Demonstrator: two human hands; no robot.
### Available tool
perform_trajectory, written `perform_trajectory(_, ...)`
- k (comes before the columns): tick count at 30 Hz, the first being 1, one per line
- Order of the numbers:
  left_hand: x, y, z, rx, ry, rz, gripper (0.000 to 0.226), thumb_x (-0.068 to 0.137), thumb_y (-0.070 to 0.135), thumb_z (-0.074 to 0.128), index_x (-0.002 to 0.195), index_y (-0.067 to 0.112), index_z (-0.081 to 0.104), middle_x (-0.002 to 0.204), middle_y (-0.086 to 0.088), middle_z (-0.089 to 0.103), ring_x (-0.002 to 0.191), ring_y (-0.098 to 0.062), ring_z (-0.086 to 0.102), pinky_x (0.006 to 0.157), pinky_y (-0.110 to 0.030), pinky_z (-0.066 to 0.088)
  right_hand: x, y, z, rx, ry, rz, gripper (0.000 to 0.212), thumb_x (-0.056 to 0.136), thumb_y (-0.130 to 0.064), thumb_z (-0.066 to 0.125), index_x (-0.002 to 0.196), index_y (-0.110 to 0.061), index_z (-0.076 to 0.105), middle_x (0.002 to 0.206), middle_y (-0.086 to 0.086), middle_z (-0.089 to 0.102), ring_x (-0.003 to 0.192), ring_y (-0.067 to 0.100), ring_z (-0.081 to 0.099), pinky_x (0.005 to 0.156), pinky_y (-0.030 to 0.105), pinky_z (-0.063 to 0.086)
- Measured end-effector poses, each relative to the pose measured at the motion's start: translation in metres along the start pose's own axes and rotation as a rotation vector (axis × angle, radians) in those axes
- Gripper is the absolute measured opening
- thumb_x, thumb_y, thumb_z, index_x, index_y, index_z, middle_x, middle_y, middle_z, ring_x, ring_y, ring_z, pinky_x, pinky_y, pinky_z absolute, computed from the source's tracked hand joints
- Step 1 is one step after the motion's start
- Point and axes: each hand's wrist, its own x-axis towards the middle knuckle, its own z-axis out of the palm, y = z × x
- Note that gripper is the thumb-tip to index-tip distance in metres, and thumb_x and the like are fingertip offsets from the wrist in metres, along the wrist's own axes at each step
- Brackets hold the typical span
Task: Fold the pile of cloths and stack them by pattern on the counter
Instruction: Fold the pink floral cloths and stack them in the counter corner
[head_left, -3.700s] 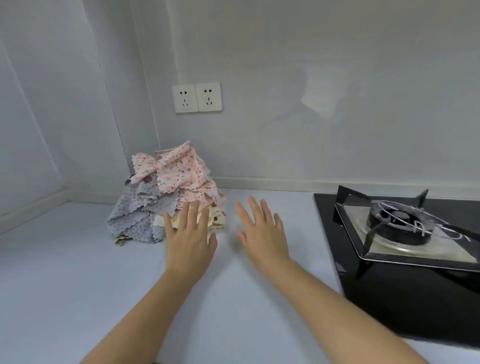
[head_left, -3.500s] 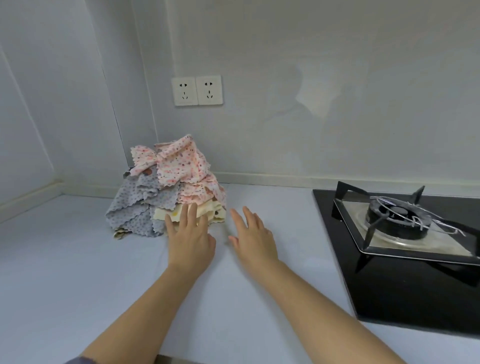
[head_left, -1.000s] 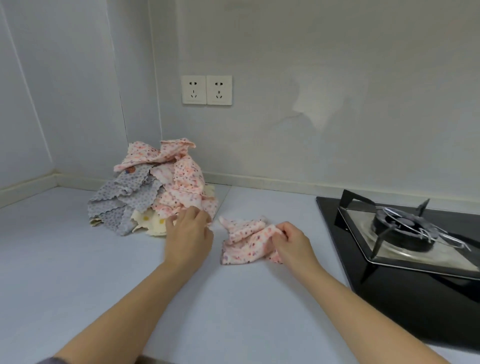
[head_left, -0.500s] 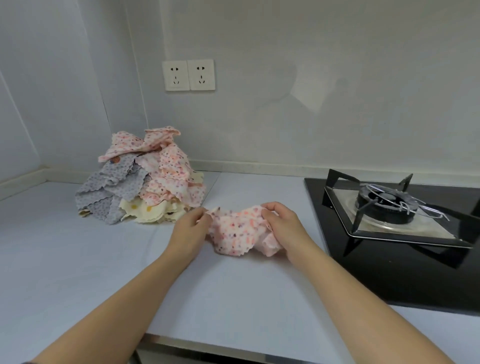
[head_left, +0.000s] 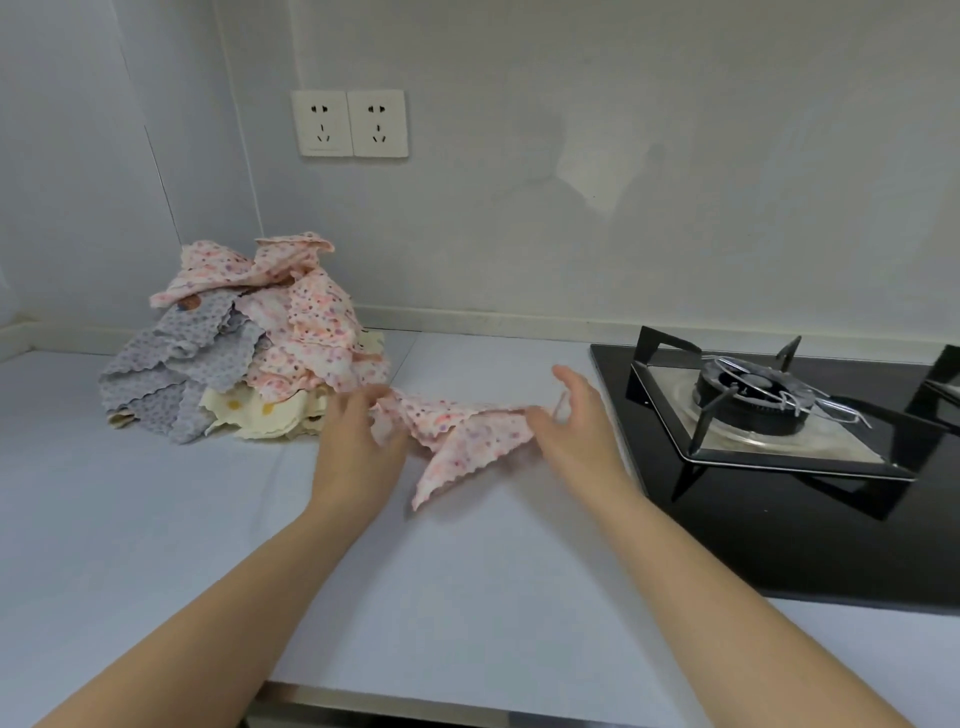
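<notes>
Nearest the camera, two bare forearms, the left (head_left: 208, 623) and the right (head_left: 727, 597), reach forward over a pale counter (head_left: 467, 597).

The left hand (head_left: 358, 447) is curled, its fingertips (head_left: 376, 397) pinching the left corner of one pink floral cloth (head_left: 467, 431). The right hand (head_left: 576, 431) stands on edge at the cloth's right end, fingers fairly straight and raised, thumb against the fabric. The hand is motion-blurred, so whether it grips the corner cannot be told.

The pink floral cloth is stretched between the two hands, partly unfolded and creased. Its scalloped lower corner hangs toward the camera and lies on the counter. The cloth sits just right of the pile and left of the gas hob.

The pile (head_left: 291, 332) is unfolded and heaped at the back left of the counter, near the corner of the wall. It consists of pink floral pieces (head_left: 311, 312) on top and to the right, grey dotted pieces (head_left: 171, 364) on the left, and cream pieces (head_left: 260, 415) at the bottom front. The left hand is close to its right edge.

To the right, a black glass gas hob (head_left: 779, 545) is set into the counter, carrying one burner (head_left: 748, 400) under a black pan support (head_left: 665, 353).

Farthest back, a white double socket (head_left: 349, 123) is mounted on the grey wall (head_left: 623, 156) above the pile.
</notes>
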Motion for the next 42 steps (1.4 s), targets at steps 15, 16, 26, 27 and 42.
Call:
perform_trajectory(15, 0.003, 0.001, -0.001, -0.18, 0.134, -0.101, 0.03, 0.096, 0.012, 0.045, 0.125, 0.009, 0.052, 0.122, -0.004, 0.05, 0.115, -0.021, 0.048, 0.087, -0.025, 0.037, -0.004, 0.006, 0.005, -0.747, -0.261, -0.085, 0.022, 0.097, -0.031, 0.037, 0.097, -0.02, 0.057, 0.103, -0.003, 0.06, 0.096, 0.022, 0.057, 0.103, 0.041, 0.031)
perform_trajectory(16, 0.003, 0.0, -0.003, -0.227, 0.145, -0.122, 0.042, 0.096, 0.01, 0.044, 0.139, 0.01, 0.041, 0.139, -0.005, 0.039, 0.128, -0.02, 0.039, 0.1, -0.027, 0.034, -0.004, 0.008, 0.004, -0.783, -0.274, -0.055, 0.027, 0.098, -0.033, 0.035, 0.112, -0.021, 0.056, 0.116, -0.004, 0.057, 0.109, 0.02, 0.054, 0.113, 0.047, 0.017)
perform_trajectory(26, -0.014, 0.001, 0.011, 0.288, -0.182, 0.512, 0.022, 0.085, 0.023, 0.048, 0.089, 0.018, 0.07, 0.083, 0.007, 0.067, 0.078, -0.016, 0.061, 0.069, -0.032, 0.048, -0.004, 0.011, 0.012, -0.77, -0.279, -0.212, 0.025, 0.095, -0.021, 0.041, 0.103, -0.016, 0.064, 0.11, -0.001, 0.059, 0.105, 0.023, 0.052, 0.085, 0.035, 0.038)
perform_trajectory(27, -0.014, 0.003, 0.009, 0.294, -0.178, 0.477, 0.022, 0.086, 0.024, 0.048, 0.083, 0.019, 0.068, 0.074, 0.007, 0.065, 0.071, -0.017, 0.059, 0.062, -0.031, 0.046, -0.004, 0.011, 0.011, -0.789, -0.252, -0.206, 0.025, 0.096, -0.023, 0.04, 0.103, -0.016, 0.063, 0.108, -0.001, 0.059, 0.103, 0.022, 0.053, 0.085, 0.035, 0.036)
perform_trajectory(42, -0.012, -0.007, 0.001, 0.539, -0.537, 0.344, 0.091, 0.063, 0.062, 0.014, 0.151, 0.035, 0.013, 0.16, 0.008, -0.008, 0.148, -0.016, -0.012, 0.118, -0.047, -0.003, -0.005, 0.011, 0.007, -0.837, -0.385, -0.133, 0.083, 0.091, -0.022, 0.046, 0.153, -0.032, -0.009, 0.161, 0.003, -0.014, 0.147, 0.025, -0.019, 0.118, 0.053, -0.006)
